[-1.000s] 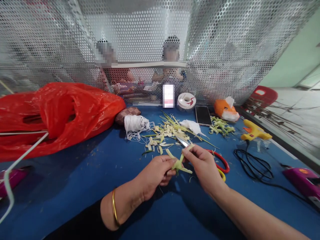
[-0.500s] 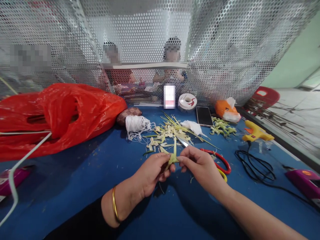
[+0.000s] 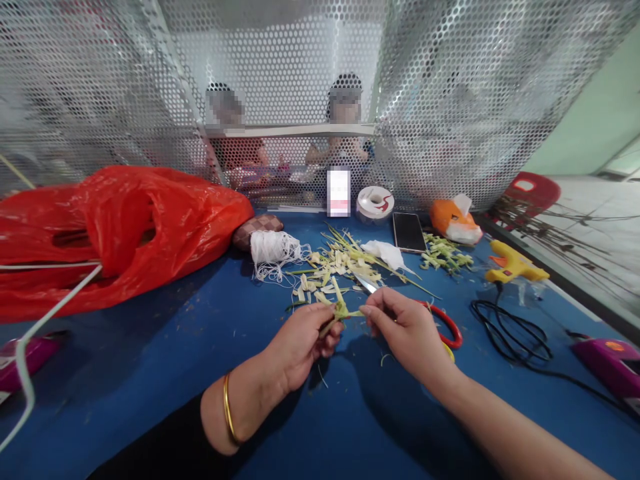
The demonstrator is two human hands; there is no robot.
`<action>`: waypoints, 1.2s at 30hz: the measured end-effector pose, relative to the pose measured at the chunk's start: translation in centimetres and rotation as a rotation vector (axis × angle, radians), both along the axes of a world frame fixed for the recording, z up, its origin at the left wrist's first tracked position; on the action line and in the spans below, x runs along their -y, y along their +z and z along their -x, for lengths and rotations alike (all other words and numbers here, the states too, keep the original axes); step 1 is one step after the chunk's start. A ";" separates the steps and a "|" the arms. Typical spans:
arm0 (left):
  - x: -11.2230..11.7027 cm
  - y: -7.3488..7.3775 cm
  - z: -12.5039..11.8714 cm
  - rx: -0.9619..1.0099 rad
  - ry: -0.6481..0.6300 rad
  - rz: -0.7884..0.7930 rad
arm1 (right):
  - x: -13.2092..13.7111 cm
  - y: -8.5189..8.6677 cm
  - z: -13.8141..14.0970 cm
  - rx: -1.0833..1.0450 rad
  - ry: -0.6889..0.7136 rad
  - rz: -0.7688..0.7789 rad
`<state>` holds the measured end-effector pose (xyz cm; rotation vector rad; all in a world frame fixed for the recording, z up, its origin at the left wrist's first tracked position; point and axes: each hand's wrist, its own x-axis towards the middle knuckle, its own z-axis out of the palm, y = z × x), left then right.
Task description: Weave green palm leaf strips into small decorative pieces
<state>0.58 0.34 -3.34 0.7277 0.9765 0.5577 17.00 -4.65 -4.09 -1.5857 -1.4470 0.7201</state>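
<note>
My left hand (image 3: pixel 305 337) is closed on a small pale-green plant piece (image 3: pixel 340 307) with several pointed strips spreading from its middle. With thumb and forefinger, my right hand (image 3: pixel 403 327) pinches the tip of the strip that points right. Behind both hands lies a loose heap of yellow-green strips and cut bits (image 3: pixel 345 257). Scissors (image 3: pixel 447 321) with red and yellow handles lie partly hidden under my right hand, their blade showing behind it. A roll of white string (image 3: pixel 273 248) stands left of the heap.
A red plastic bag (image 3: pixel 165 233) fills the left side. A phone (image 3: pixel 409 232), a white spool (image 3: pixel 375 202) and a tissue pack (image 3: pixel 454 220) stand at the back. Right are a yellow glue gun (image 3: pixel 515 265) and its black cord (image 3: pixel 510 337). People sit behind the perforated screen (image 3: pixel 280 73).
My right hand has moved slightly right, so the pinched strip shows longer between the hands. My left hand has shifted a little left and tilted the plant piece.
</note>
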 end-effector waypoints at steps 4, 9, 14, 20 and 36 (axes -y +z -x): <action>-0.1 0.5 0.0 0.058 0.057 -0.007 | 0.1 -0.1 -0.1 0.131 -0.115 -0.211; 0.3 0.8 -0.2 0.149 0.112 -0.066 | 0.6 0.2 0.5 0.022 -0.164 -0.216; 1.1 0.4 -0.7 0.176 0.107 -0.136 | 0.8 -0.5 2.3 -0.412 0.199 0.088; 1.5 0.1 -1.0 0.104 0.063 -0.185 | 0.9 -0.4 3.3 -0.737 0.096 0.250; 0.9 0.2 -0.6 0.086 0.098 -0.197 | 1.6 0.0 3.0 -0.374 0.327 0.137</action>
